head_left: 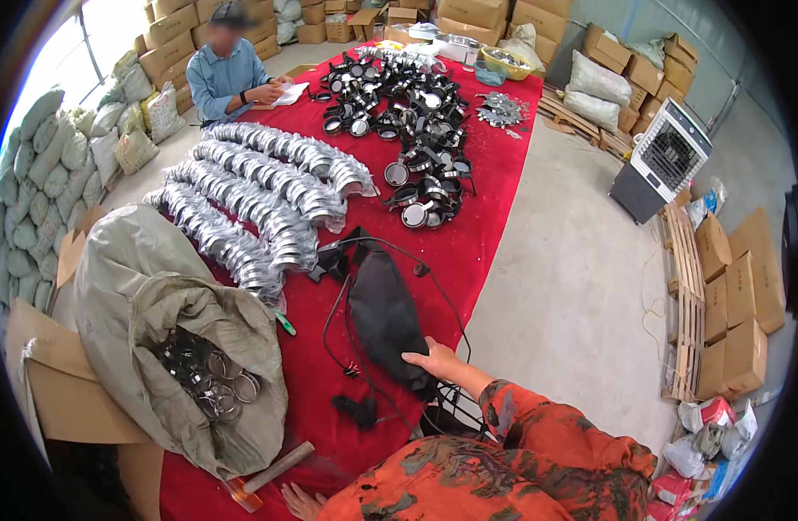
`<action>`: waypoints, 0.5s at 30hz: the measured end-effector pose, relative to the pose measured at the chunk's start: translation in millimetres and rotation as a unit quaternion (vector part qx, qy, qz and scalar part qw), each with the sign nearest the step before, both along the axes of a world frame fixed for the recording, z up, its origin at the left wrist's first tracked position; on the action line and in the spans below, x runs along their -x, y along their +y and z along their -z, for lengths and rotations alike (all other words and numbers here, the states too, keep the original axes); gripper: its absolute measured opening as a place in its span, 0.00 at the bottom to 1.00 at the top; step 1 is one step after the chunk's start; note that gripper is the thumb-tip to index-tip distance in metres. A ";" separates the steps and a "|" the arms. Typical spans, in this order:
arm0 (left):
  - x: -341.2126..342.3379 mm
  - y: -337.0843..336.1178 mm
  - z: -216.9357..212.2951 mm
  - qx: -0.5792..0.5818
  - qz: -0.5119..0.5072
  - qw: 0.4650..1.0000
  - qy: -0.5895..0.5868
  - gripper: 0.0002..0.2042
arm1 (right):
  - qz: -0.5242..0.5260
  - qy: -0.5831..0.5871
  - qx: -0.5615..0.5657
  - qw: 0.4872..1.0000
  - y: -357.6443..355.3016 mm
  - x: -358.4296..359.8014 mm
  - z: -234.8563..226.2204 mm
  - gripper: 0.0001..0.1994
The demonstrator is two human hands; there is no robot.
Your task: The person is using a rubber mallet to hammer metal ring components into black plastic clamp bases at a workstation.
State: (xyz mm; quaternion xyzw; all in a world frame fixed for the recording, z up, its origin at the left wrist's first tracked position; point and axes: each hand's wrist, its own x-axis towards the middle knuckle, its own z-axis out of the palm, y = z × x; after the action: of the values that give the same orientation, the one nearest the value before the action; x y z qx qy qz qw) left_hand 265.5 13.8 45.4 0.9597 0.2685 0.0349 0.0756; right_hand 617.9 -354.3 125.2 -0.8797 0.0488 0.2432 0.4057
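My right hand (429,358) grips the near right edge of a black fabric bag (383,304), thumb on top and the other fingers mostly hidden. Black cords (336,313) loop around the bag on the red-covered table (329,417). My left hand (303,502) lies on the cloth at the lower edge with its fingers apart, holding nothing. Beside it is a tool with a grey handle (279,466) and an orange end (242,497), perhaps a mallet. A small fuzzy black piece (355,410) sits nearer than the bag.
An open sack (268,382) of metal rings stands at left. Plastic-wrapped metal parts (268,200) lie in rows, with a heap of black clamp-like parts (399,113) beyond. A person (234,74) sits at the far left. An air cooler (664,161) and pallets (681,295) stand right.
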 end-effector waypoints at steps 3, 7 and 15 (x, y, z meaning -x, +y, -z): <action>-3.1 -1.2 12.2 0.070 -0.049 0.996 -0.024 0.31 | -0.002 0.036 -0.016 0.999 -0.7 -5.9 -9.8 0.48; -63.1 -46.0 -12.1 0.160 0.014 0.982 -0.101 0.29 | 0.104 0.159 -0.163 0.968 -3.1 -11.4 -0.1 0.43; -139.6 -131.1 -59.9 0.319 -0.036 0.943 -0.086 0.23 | 0.035 0.165 -0.289 0.942 -32.4 -74.2 -22.5 0.24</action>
State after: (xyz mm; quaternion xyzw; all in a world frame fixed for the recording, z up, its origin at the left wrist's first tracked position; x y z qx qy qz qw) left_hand 405.0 -117.3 105.3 0.8684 0.2923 0.0329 0.3992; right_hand 692.1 -386.7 147.6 -0.6701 0.0731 0.3740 0.6370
